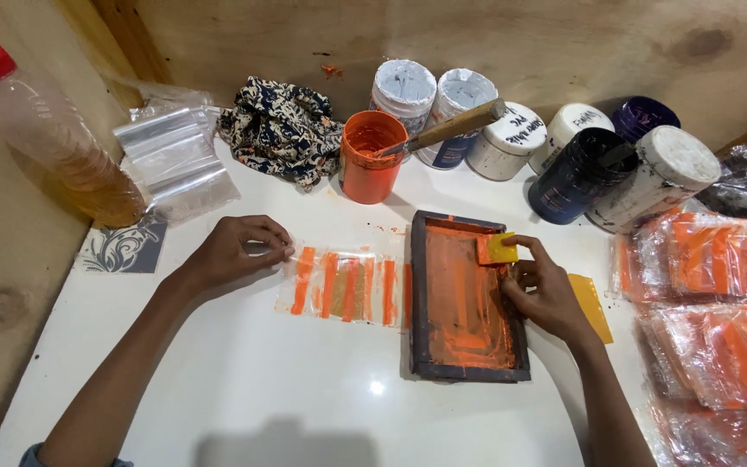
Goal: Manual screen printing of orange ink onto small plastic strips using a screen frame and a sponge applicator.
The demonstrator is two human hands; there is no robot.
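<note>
Right hand: the right hand (548, 290) is closed around a small yellow squeegee (500, 249), pressing it against the upper right corner of a dark wooden printing frame (419, 298) whose mesh is smeared with orange ink.

Left hand: the left hand (237, 248) rests on the white table (304, 389), fingertips pinched together on the left edge of a clear plastic pouch (346, 285).

Pouch: it lies flat just left of the frame, its right end touching or slipping under the frame's edge, and carries several upright orange stripes.

Frame: it sits near the table's middle, long side running away from the camera, with a yellow card (592, 304) lying partly hidden behind the right wrist.

Ink pot: an open orange tub (370, 157) stands behind the pouch, a wooden-handled tool (451, 128) leaning out of it to the right.

Jars: a row of paint jars runs along the back wall, two white-lidded jars (430, 95) beside the tub, then further white and dark blue jars (603, 160), some tipped on their sides.

Finished stack: piles of orange-printed pouches (719, 303) fill the right edge of the table.

Left side: a stack of blank clear pouches (170, 156) and a crumpled patterned cloth (283, 128) lie at the back, near a plastic bottle (54, 138) with a red cap holding amber liquid, leaning against the wooden wall.
</note>
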